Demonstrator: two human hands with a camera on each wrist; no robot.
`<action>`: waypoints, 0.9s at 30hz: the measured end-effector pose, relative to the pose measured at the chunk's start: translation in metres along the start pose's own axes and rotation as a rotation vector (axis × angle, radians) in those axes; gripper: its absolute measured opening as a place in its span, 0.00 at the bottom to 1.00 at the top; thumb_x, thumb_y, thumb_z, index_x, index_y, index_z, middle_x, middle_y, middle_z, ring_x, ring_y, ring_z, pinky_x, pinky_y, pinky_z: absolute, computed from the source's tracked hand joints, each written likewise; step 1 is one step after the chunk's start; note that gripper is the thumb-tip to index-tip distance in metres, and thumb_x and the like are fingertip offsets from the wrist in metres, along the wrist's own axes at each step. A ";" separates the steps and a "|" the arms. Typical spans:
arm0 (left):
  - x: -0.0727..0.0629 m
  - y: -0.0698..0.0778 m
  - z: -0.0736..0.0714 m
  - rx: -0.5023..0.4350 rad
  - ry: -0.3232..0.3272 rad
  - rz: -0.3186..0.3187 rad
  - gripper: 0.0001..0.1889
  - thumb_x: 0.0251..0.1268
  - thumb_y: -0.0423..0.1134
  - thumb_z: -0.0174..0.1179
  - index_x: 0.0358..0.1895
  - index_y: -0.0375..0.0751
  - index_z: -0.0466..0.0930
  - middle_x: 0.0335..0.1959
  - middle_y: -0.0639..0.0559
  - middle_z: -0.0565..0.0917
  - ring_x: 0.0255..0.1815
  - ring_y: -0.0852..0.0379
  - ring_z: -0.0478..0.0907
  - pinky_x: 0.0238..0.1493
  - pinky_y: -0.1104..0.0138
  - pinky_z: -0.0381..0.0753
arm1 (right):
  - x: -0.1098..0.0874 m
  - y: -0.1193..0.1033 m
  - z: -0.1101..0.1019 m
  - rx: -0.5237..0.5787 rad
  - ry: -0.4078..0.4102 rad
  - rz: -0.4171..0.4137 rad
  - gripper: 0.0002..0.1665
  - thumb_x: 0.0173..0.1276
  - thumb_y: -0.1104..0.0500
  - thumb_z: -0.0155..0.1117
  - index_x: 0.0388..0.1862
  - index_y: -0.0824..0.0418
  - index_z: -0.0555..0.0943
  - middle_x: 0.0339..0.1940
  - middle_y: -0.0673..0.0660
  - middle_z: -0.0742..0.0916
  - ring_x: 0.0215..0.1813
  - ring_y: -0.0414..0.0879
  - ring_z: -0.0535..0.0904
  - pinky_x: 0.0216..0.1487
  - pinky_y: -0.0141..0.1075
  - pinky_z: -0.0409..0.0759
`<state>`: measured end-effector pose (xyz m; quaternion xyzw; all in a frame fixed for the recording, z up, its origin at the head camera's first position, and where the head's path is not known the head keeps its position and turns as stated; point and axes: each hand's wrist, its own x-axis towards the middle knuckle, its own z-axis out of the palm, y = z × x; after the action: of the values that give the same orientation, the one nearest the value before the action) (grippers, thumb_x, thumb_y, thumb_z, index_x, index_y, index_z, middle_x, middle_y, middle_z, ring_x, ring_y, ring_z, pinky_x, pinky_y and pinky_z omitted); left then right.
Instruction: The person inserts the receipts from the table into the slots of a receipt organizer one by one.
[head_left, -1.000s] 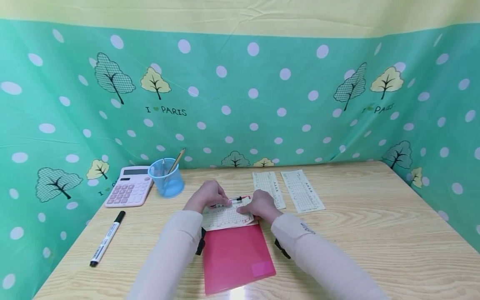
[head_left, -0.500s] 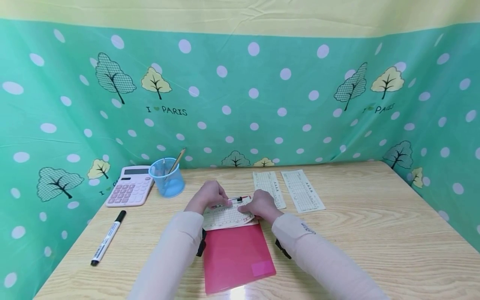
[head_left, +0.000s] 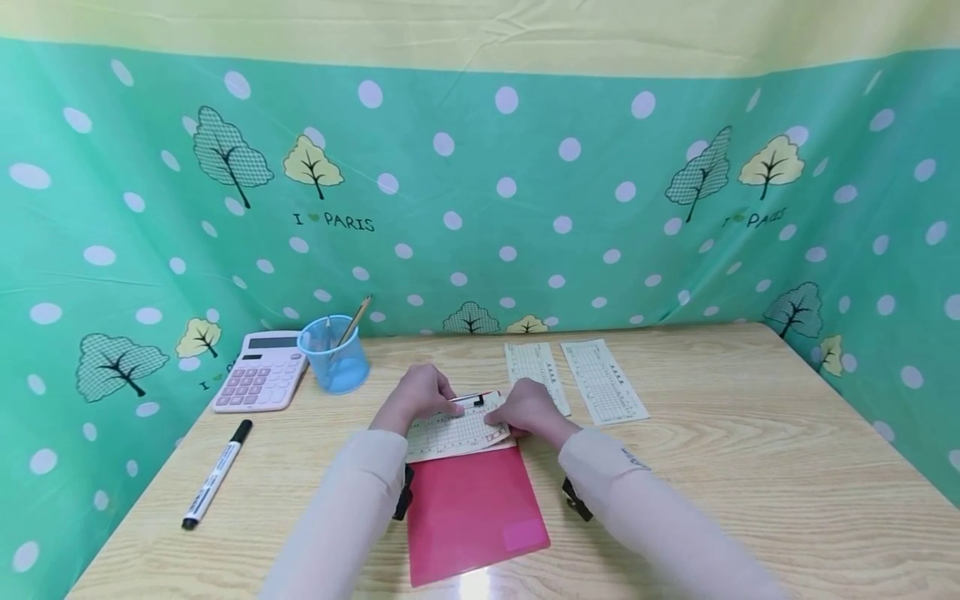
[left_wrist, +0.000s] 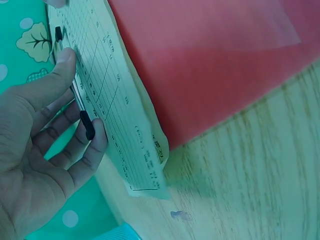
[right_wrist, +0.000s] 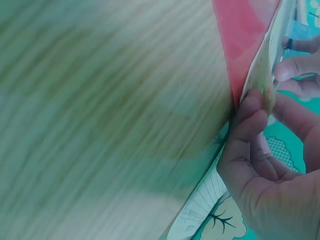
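- We pinch the clip (left_wrist: 79, 99) with the thumb and curled fingers of our left hand (head_left: 422, 390), along the far edge of the printed sheets (head_left: 450, 435).
- We pinch the right end of these sheets between thumb and fingers of our right hand (head_left: 531, 408).
- We locate the sheets across the far part of the red folder (head_left: 476, 508), on the table (head_left: 735, 483).
- We note two loose slips (head_left: 603, 382) beyond the right hand.
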<state>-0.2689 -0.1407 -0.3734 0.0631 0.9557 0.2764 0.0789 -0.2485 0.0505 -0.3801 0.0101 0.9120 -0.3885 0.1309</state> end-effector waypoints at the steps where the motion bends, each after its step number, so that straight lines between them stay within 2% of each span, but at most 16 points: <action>1: 0.000 0.000 0.000 0.003 0.001 0.003 0.09 0.53 0.39 0.79 0.29 0.39 0.90 0.30 0.53 0.84 0.35 0.56 0.75 0.39 0.63 0.78 | -0.002 0.001 -0.002 0.015 -0.003 -0.010 0.17 0.58 0.60 0.80 0.17 0.63 0.80 0.12 0.53 0.80 0.17 0.41 0.77 0.23 0.30 0.74; 5: -0.001 -0.001 0.001 0.008 0.010 -0.001 0.09 0.52 0.39 0.80 0.30 0.39 0.90 0.31 0.52 0.85 0.35 0.56 0.76 0.41 0.62 0.78 | -0.009 0.005 -0.010 0.071 -0.021 -0.061 0.12 0.60 0.63 0.77 0.20 0.65 0.85 0.17 0.56 0.86 0.21 0.43 0.81 0.29 0.32 0.79; 11: -0.001 -0.001 0.002 0.016 0.020 0.005 0.09 0.51 0.39 0.80 0.30 0.39 0.90 0.33 0.51 0.85 0.38 0.55 0.76 0.45 0.60 0.79 | -0.014 0.016 -0.026 0.063 -0.005 -0.176 0.07 0.65 0.59 0.73 0.31 0.61 0.87 0.27 0.52 0.86 0.31 0.44 0.79 0.33 0.33 0.76; 15: -0.001 -0.002 0.003 0.015 0.017 0.004 0.09 0.51 0.39 0.80 0.31 0.39 0.90 0.34 0.51 0.84 0.39 0.54 0.76 0.47 0.58 0.79 | -0.014 0.024 -0.038 0.087 0.003 -0.232 0.07 0.68 0.57 0.70 0.37 0.61 0.87 0.32 0.53 0.86 0.36 0.46 0.81 0.37 0.36 0.79; 21: -0.001 -0.002 0.002 0.011 0.012 0.006 0.10 0.51 0.38 0.80 0.31 0.39 0.89 0.35 0.50 0.83 0.40 0.53 0.76 0.48 0.57 0.78 | -0.011 0.037 -0.055 0.075 0.050 -0.216 0.08 0.71 0.58 0.68 0.41 0.62 0.86 0.37 0.54 0.87 0.41 0.48 0.81 0.43 0.40 0.80; 27: -0.001 -0.001 0.002 0.016 0.009 0.012 0.10 0.52 0.38 0.80 0.31 0.40 0.88 0.34 0.51 0.83 0.39 0.53 0.76 0.48 0.57 0.78 | -0.005 0.047 -0.066 0.034 0.118 -0.129 0.14 0.70 0.57 0.68 0.48 0.66 0.83 0.43 0.60 0.86 0.42 0.51 0.81 0.44 0.43 0.81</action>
<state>-0.2675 -0.1403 -0.3756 0.0681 0.9579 0.2694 0.0723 -0.2532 0.1305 -0.3687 -0.0236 0.9102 -0.4103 0.0514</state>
